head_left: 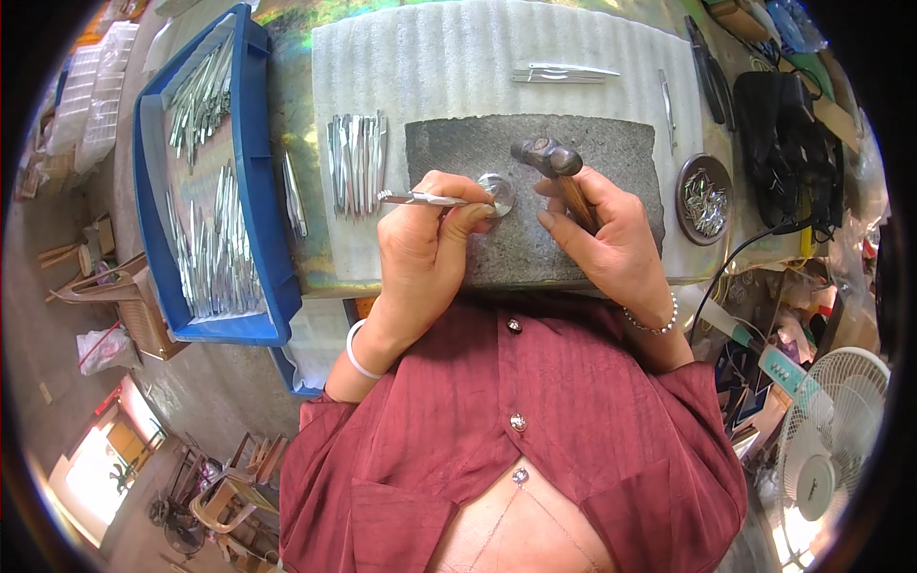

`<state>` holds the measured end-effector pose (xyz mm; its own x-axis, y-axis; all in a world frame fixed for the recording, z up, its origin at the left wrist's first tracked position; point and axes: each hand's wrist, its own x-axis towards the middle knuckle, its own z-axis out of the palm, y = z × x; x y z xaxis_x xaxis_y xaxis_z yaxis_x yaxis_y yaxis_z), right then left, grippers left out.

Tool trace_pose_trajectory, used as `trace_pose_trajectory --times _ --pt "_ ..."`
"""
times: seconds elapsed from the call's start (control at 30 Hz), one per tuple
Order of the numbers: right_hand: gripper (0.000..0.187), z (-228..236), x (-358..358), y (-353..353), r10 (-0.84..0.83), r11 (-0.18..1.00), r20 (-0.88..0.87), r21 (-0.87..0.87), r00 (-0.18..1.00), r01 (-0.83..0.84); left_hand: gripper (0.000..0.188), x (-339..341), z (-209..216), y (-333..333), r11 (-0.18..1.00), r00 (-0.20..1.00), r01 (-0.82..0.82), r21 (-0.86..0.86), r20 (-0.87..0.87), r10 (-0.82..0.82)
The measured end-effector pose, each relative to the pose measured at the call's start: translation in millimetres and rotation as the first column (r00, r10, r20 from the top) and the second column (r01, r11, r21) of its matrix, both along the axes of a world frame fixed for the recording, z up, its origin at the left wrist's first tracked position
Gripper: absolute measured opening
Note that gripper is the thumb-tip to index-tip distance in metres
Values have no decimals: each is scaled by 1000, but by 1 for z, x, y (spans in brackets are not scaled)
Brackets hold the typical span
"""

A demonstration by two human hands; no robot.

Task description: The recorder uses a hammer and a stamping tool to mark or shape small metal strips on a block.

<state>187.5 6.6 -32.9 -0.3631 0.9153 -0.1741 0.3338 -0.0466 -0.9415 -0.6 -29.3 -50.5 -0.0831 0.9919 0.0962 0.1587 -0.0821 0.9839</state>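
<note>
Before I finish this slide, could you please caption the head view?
The left hand pinches a slim metal piece beside a shiny disc while the right hand grips a hammer.

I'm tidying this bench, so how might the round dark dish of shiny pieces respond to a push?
The dish would probably slide rather than tip, since it looks wide and shallow. Its small metal pieces would likely shift, perhaps spill, if jolted, as they lie loosely heaped. Its even, round rim suggests it is stiff.

Left hand (416,237) pinched, thumb (462,227) against forefinger (455,185), forearm (387,334) below it; to its right, the right hand (616,239) curled in a grip
</note>
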Motion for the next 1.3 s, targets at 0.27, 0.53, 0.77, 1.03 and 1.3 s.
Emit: trace_pose_trajectory --times 0.27,0.53,0.77,1.03,1.3 --pt "33 22 -3 -8 -108 944 -393 -328 913 -29 25 0 -2 1 931 855 151 332 -517 46" --pt "21 59 -27 11 361 835 -63 465 930 -293 21 -1 6 -2 938 786 209 277 -618 7" --pt "22 69 -32 11 410 782 72 485 909 -391 18 -1 0 -1 934 845 175 312 -534 20" --pt "36 94 13 -13 153 986 -251 -32 956 -166 16 -6 4 2 927 863 193 321 -505 -4" --pt "39 105 19 -14 331 846 108 406 937 -346 17 -5 0 4 922 860 173 346 -509 29"
